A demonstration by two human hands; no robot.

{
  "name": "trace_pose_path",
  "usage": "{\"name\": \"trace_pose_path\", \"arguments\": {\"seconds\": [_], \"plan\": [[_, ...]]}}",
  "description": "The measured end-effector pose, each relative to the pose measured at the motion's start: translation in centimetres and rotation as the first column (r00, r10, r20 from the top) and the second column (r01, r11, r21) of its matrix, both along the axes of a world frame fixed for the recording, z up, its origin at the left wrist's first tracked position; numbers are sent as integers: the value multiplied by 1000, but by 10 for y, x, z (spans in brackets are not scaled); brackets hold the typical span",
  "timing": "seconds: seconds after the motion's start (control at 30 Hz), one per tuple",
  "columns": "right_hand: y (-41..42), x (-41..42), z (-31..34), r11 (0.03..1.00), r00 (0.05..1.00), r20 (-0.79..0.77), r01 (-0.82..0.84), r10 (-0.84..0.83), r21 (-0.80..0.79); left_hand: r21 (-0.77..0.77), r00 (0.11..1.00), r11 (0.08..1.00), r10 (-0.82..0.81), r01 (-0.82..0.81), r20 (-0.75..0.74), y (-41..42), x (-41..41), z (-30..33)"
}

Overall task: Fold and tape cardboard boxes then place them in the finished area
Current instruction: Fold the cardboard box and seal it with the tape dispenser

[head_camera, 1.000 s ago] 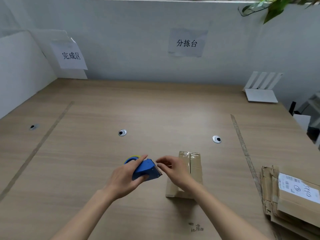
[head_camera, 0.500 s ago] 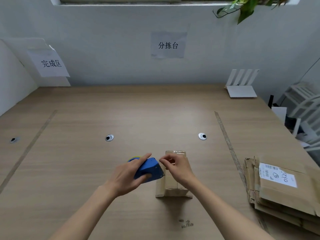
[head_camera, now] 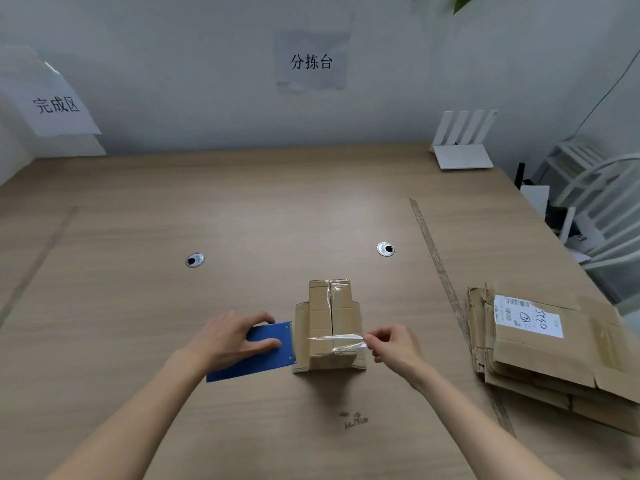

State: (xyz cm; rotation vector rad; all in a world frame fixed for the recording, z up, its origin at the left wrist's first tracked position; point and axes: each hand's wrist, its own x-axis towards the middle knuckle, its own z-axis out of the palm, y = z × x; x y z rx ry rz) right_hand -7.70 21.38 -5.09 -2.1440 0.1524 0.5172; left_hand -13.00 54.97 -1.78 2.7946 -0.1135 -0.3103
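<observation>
A light wooden table [head_camera: 242,209] fills the view, with two round metal-rimmed cable holes [head_camera: 194,260] set in its top. A white router with four upright antennas [head_camera: 462,147] stands at the far right edge against the pale wall. A white paper sign with black characters [head_camera: 311,62] hangs on that wall. Green plant leaves [head_camera: 464,1] dip in from above. A white rack [head_camera: 595,188] stands beyond the table's right side.

Paper sign [head_camera: 57,105], far left wall: reads "完成区". Paper sign [head_camera: 311,61], far centre wall: reads "分拣台". White shipping label [head_camera: 528,316] on the flattened cardboard stack [head_camera: 554,362], near right: barcode too small to read, handwritten marks not clearly legible.
</observation>
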Motion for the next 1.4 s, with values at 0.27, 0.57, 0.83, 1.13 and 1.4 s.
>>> {"name": "trace_pose_path", "arguments": {"seconds": [0.27,0.57,0.83,1.13,1.4], "plan": [[-2,-3,-14,999,1000,-21,7,-8,-37,6,1000,1000,-4,4,-26,-4,4,-10],[26,-18,-51,992,987,-99,121,-124,-32,208,996,978,-19,36,-83,-28,17,-47],[45,-12,-47,970,982,73,186,-177,-153,205,998,978,-17,29,-61,-29,26,-48],[86,-23,-47,936,968,-63,-251,243,-246,133,997,991,-6,16,-76,-22,18,-43],[85,-20,-39,944,961,-108,-273,256,-187,79,996,997,-8,14,-86,0,8,-30]]}}
